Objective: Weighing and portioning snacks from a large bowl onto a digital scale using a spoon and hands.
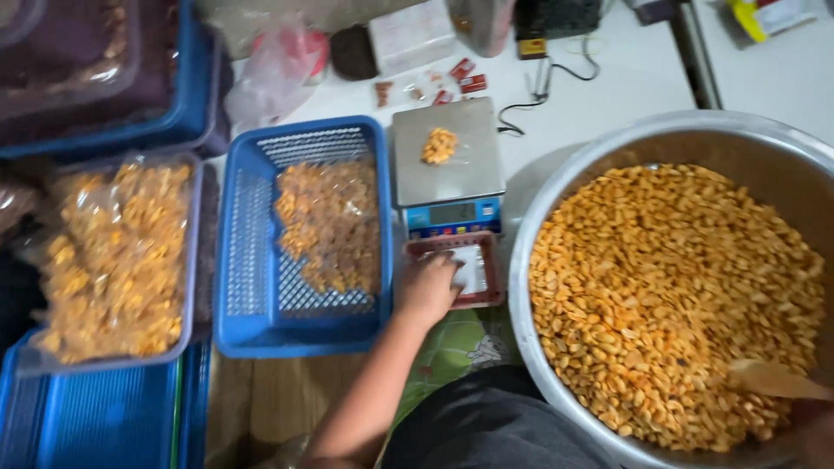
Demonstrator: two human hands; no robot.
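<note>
Your left hand (427, 287) rests palm-down on the small red tray (486, 271), fingers laid over the clear bags (473, 267) inside; whether they pinch a bag cannot be told. The tray sits wedged between the blue basket (252, 252) on its left and the rim of the large metal bowl (556, 187) on its right, touching the digital scale (447, 165) above it. Open room is scarce here.

Your right hand (812, 426) shows only at the lower right corner, blurred, closed around a wooden scoop (773, 380) lying in the orange snack pieces (669, 295).

Count: one scale carrying one small heap of pieces (440, 145), one bowl, one red tray, one clear tub of filled packets (113, 252).
</note>
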